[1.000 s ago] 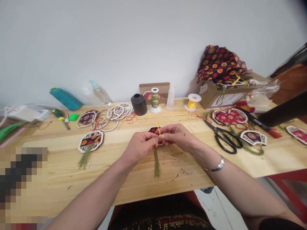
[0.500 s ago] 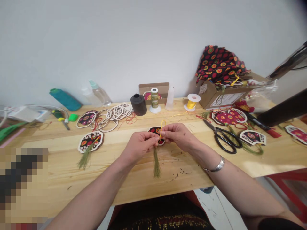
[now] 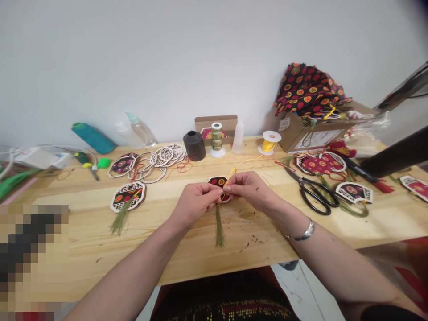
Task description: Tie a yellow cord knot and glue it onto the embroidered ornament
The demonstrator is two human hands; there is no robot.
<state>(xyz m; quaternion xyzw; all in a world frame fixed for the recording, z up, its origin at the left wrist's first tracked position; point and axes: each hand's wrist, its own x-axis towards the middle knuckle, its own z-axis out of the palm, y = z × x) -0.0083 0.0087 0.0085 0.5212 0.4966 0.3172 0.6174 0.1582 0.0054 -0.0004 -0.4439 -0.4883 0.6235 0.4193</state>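
My left hand (image 3: 199, 199) and my right hand (image 3: 246, 189) meet over a small dark, patterned fabric pendant (image 3: 218, 181) on the table. Both are closed in a pinch on a yellow cord (image 3: 231, 174), fingertips almost touching. The cord makes a loop above my right fingers and runs back to a white spool of yellow cord (image 3: 268, 142). Below the hands, a green tassel (image 3: 219, 229) lies on the wood. Much of the pendant is covered by my fingers, and the knot between the fingertips is too small to make out.
Black scissors (image 3: 316, 194) lie to the right, near finished pendants (image 3: 321, 163). A tasselled pendant (image 3: 129, 196) and wooden frames (image 3: 163, 157) are at left. Behind stand a black thread cone (image 3: 194, 146), a green thread spool (image 3: 216, 140) and a cardboard box (image 3: 306, 133) with patterned fabric.
The yellow loop now leans to the right and is looser, where it stood upright before. My right fingertips have dropped slightly on the cord; the left hand stays nearly in place.
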